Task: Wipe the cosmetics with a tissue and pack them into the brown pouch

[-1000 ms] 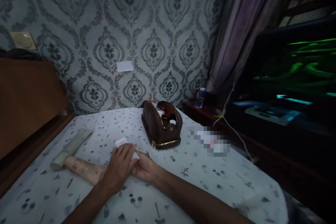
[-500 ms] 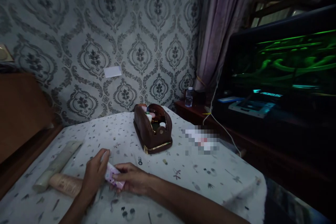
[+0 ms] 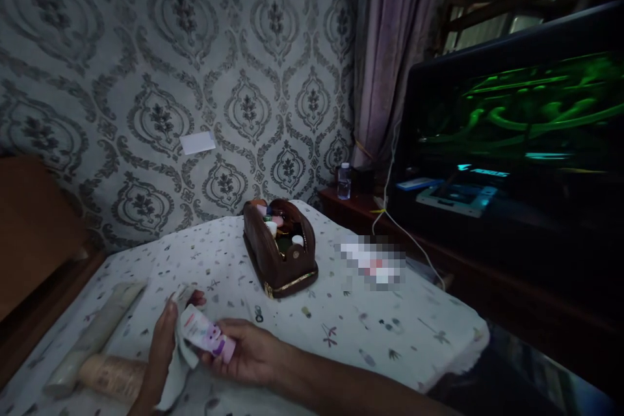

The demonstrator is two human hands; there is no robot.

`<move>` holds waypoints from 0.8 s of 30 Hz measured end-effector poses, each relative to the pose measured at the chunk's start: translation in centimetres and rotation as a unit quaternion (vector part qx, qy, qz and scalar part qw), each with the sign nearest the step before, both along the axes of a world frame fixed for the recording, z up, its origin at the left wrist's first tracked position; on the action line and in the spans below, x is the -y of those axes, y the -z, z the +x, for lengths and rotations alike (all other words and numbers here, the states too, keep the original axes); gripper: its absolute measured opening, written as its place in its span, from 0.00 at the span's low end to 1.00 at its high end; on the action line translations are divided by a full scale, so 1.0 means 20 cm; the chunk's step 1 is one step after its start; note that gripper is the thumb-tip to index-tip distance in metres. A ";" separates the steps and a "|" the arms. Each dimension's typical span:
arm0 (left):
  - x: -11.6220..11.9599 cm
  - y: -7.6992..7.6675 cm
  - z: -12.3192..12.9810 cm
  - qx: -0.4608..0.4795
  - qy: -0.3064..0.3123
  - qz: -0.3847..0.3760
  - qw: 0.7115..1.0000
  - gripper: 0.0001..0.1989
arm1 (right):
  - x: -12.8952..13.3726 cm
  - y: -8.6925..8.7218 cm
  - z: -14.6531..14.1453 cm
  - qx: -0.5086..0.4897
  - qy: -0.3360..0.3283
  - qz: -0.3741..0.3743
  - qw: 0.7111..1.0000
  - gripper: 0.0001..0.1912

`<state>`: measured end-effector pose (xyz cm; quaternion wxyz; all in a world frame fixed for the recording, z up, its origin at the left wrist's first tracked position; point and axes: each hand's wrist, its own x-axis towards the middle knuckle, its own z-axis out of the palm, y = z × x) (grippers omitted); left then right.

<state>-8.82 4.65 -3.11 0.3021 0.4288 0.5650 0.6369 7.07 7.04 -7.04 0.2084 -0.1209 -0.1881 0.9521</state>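
Observation:
My right hand (image 3: pixel 248 348) is closed round the capped end of a small white tube with a purple cartoon print (image 3: pixel 207 333). Just left of it, my left hand (image 3: pixel 168 331) has a pale cloth (image 3: pixel 181 354) in its grip, draped from the fingers down past the wrist. The cloth lies against or right behind the tube; whether they touch I cannot tell. Beside my left forearm rest a beige tube (image 3: pixel 113 377) and a long pale greyish tube (image 3: pixel 97 338). Beyond the hands stands an unzipped brown cosmetic bag (image 3: pixel 287 279) with several small bottles inside.
A patterned white sheet (image 3: pixel 341 351) covers the surface. A blurred-out item (image 3: pixel 373 263) lies on its right side. Farther back, a small clear bottle (image 3: pixel 344 183) stands on a wooden ledge, near a white cable (image 3: pixel 387 169) and a dark computer case (image 3: pixel 511 208).
My left hand has turned and moved slightly left, and the pale cloth now shows in it. More of the tube's printed front is visible. The view has shifted a little.

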 end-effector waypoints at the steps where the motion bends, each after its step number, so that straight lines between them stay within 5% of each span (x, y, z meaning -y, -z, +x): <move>1: 0.02 -0.02 0.03 -0.006 0.002 0.004 1.000 0.34 | 0.00 -0.01 0.00 -0.008 -0.020 -0.020 1.000 0.14; 4: 0.10 -0.07 0.11 -0.034 -0.005 0.006 0.999 0.29 | 0.02 -0.01 -0.01 -0.007 -0.040 -0.015 0.999 0.13; 12: 0.11 -0.11 0.08 -0.081 -0.048 0.011 0.996 0.28 | 0.14 0.00 -0.01 0.077 0.031 0.246 0.966 0.28; 18: 0.10 -0.05 0.08 -0.121 -0.058 0.003 0.991 0.24 | 0.13 -0.07 0.02 0.057 0.079 0.241 0.966 0.29; 24: 0.08 0.06 0.12 -0.246 0.055 0.014 0.968 0.25 | 0.08 -0.07 0.02 0.086 0.157 0.199 0.964 0.22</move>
